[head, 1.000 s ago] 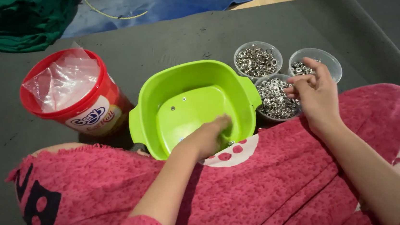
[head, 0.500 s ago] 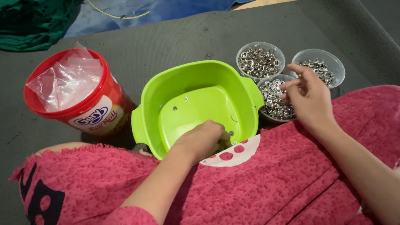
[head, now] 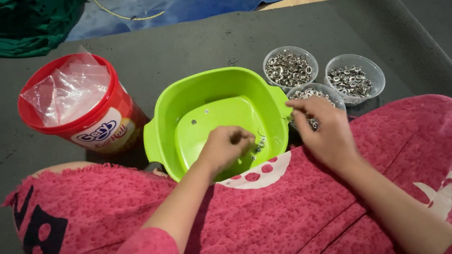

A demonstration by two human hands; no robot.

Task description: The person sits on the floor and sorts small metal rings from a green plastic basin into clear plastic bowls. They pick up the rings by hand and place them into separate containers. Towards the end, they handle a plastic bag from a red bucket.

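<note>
Green tub (head: 182,125) holds few metal eyelets (head: 258,147); three clear cups (head: 290,67) full.

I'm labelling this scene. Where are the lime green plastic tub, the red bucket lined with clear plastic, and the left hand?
lime green plastic tub (head: 180,101): head view, far-left rim.
red bucket lined with clear plastic (head: 126,111): head view, side wall.
left hand (head: 225,146): head view, back of hand.

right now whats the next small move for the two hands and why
Probably bring the right hand over the lime-green plastic tub. It sits over the nearest clear cup of small silver metal rings, while the left hand is among loose rings on the tub floor.
</note>
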